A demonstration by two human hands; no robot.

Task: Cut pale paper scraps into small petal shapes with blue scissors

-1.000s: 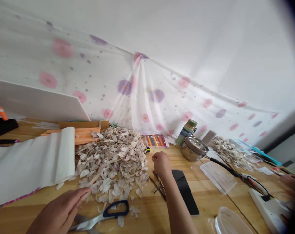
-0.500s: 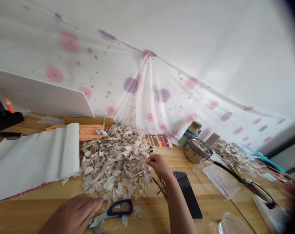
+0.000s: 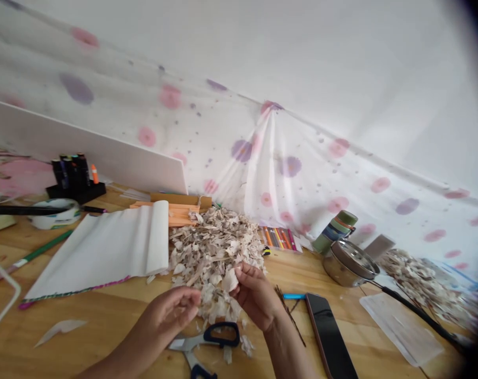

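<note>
left hand (image 3: 178,310): half open, fingers loosely curled, thumb apart from fingers; can't see a grip on anything; near edge of the pile, facing right hand
right hand (image 3: 254,297): thumb and fingertips pinched on one pale flake, other fingers folded in
pale flake (image 3: 229,281): at right fingertips, in front of the pile, between the two hands; juts out left and down from the pinch; roughly rounded, leans upper right to lower left, exact long axis unclear
flake pile (image 3: 219,239): heaped on wooden table (image 3: 116,318), just beyond both hands
scissors (image 3: 223,343): between the forearms on near side of the pile, blades apart, one dark blue handle to the right, the other toward the wearer; small flakes by the handle; closest obstacle to both hands
right side: twigs (image 3: 294,316) and blue pen (image 3: 293,296) near right wrist, phone (image 3: 330,334) beside them, metal pot (image 3: 349,263) and green bottle (image 3: 333,234) farther back
left side: white roll (image 3: 157,239) partly unrolled, beside the pile; marker stand (image 3: 76,188) behind
back: marker packet (image 3: 278,238) behind the pile, right of it
</note>
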